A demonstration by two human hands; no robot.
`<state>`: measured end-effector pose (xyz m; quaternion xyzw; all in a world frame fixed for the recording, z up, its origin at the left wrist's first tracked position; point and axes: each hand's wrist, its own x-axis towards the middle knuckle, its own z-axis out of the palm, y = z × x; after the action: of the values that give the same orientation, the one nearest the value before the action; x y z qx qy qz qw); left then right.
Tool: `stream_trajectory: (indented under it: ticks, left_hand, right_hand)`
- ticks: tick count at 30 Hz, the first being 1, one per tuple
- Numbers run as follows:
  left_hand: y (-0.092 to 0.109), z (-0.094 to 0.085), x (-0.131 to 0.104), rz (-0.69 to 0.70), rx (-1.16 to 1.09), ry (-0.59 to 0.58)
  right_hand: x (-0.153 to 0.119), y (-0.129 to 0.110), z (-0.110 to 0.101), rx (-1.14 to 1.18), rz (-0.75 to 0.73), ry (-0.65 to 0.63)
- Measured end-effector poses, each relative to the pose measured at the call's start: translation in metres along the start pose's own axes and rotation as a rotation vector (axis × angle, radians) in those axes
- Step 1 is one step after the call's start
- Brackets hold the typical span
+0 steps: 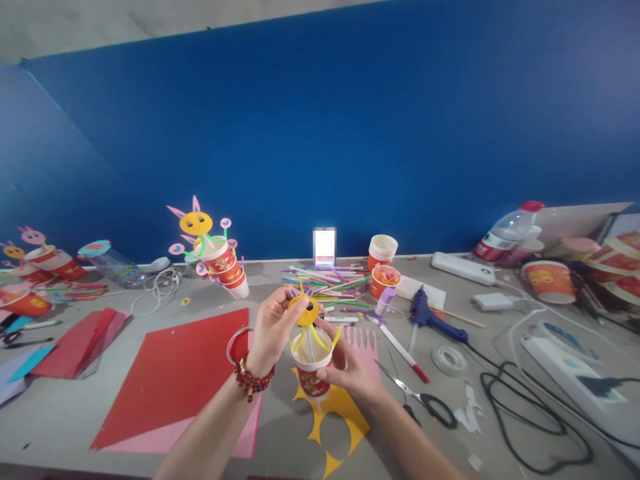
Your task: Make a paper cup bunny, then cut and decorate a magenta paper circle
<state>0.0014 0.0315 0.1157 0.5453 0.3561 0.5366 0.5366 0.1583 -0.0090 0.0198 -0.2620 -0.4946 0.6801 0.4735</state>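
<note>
1. the red and white paper cup (314,383) is up off the desk (280,440), near the middle of the front edge. yellow bendy sticks (337,339) poke out of its top.
2. a round yellow bunny face (303,312) is over the cup, with a thin stem under it that goes down into the cup.
3. the left hand (276,327) has its thumb and fingers pinched on the bunny face. it has red beads (253,380) on the wrist.
4. the right hand (350,370) is closed around the side of the cup.
5. yellow paper (355,417) with round bits cut out lies under the cup, near the front edge.
6. big red paper (170,380) lies on top of pink paper (247,433), toward the front left corner.
7. scissors (415,393) lie to the right of the yellow paper. a roll of tape (450,360) and a blue glue gun (435,321) are farther back.
8. a heap of colored sticks (330,280) is by the back edge, next to the blue wall (320,133). a finished-looking bunny made of cups (225,267) stands left of it.
</note>
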Motion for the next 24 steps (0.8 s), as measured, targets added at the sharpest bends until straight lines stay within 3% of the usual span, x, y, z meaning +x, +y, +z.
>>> stream_trajectory:
  ticks: [13,19,24]
  left_hand:
    - [-0.010,-0.006,-0.005,0.022,0.180,0.034]
    - [-0.013,-0.010,-0.008,0.002,0.115,-0.039]
    - [-0.038,-0.020,-0.021,0.088,0.023,0.123]
  right_hand:
    - [0.000,-0.001,0.001,0.027,-0.020,-0.027]
    - [0.000,-0.003,0.003,0.023,-0.014,-0.001]
    - [0.000,-0.004,0.003,0.083,-0.019,0.065]
